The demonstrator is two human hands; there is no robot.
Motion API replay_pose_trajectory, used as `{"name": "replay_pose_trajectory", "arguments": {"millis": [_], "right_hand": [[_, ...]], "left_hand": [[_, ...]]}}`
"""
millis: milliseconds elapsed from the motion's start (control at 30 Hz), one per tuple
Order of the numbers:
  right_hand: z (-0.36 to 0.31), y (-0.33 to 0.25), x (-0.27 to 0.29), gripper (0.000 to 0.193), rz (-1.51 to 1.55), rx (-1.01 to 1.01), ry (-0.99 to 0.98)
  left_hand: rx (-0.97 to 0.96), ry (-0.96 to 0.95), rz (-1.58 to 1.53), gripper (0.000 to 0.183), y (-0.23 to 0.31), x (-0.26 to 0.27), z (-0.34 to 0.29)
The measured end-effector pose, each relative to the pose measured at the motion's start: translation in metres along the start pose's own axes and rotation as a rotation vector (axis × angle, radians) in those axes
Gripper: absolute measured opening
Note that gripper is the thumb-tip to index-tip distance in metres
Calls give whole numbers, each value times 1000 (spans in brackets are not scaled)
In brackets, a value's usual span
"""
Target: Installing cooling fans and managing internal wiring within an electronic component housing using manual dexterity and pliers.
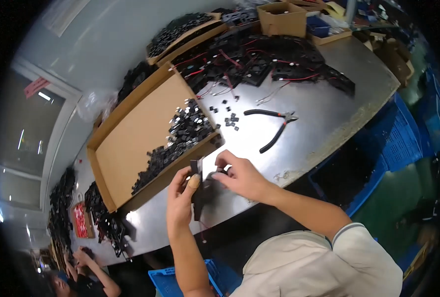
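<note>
My left hand (181, 200) grips a long, narrow black plastic part (197, 204), held upright at the table's near edge. A tan covering (194, 181) wraps the thumb, and a thin wire with a small connector (204, 241) hangs below the part. Just to the right, my right hand (242, 177) is pinched closed; something small and dark shows at its fingertips, too hidden to name. Beyond it lie open diagonal cutters (285, 117) with black handles. Small black pieces (231, 121) are scattered on the metal table (329, 121) near the cutters.
A shallow cardboard box (131, 133) holds a heap of small black pieces (180, 131). Black parts with red wires (254, 62) pile up at the back. A cardboard carton (282, 20) stands behind them. Blue crates (393, 133) sit at the right. Another person's hands (81, 257) show lower left.
</note>
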State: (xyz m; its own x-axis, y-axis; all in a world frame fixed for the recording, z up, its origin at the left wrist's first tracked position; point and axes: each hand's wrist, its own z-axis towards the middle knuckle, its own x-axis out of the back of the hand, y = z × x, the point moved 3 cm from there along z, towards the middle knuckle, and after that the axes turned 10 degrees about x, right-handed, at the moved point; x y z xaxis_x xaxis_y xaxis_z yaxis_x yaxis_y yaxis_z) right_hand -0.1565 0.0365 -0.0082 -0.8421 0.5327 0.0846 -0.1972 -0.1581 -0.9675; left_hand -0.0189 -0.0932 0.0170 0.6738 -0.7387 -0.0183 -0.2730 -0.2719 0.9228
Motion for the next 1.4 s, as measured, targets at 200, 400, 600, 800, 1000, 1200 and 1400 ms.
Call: {"name": "replay_pose_trajectory", "arguments": {"millis": [200, 400, 600, 800, 1000, 1200, 1400], "right_hand": [[-1, 27, -19, 26, -567, 223, -222], [23, 44, -46, 26, -848, 258, -308], [27, 53, -16, 35, -758, 299, -133], [-18, 7, 45, 38, 162, -24, -99], [-40, -26, 31, 32, 114, -116, -209], [-42, -37, 15, 27, 19, 11, -215], [-45, -30, 13, 24, -23, 94, -190]], "left_hand": [[-315, 223, 690, 30, 18, 21, -12], [-349, 242, 835, 30, 0, 27, -18], [-372, 171, 987, 32, -27, 0, -38], [-544, 244, 678, 39, -19, -38, -45], [-300, -53, -118, 37, -34, -54, -48], [-212, 39, -325, 30, -61, -41, -57], [-135, 67, -503, 28, -73, -41, -62]]}}
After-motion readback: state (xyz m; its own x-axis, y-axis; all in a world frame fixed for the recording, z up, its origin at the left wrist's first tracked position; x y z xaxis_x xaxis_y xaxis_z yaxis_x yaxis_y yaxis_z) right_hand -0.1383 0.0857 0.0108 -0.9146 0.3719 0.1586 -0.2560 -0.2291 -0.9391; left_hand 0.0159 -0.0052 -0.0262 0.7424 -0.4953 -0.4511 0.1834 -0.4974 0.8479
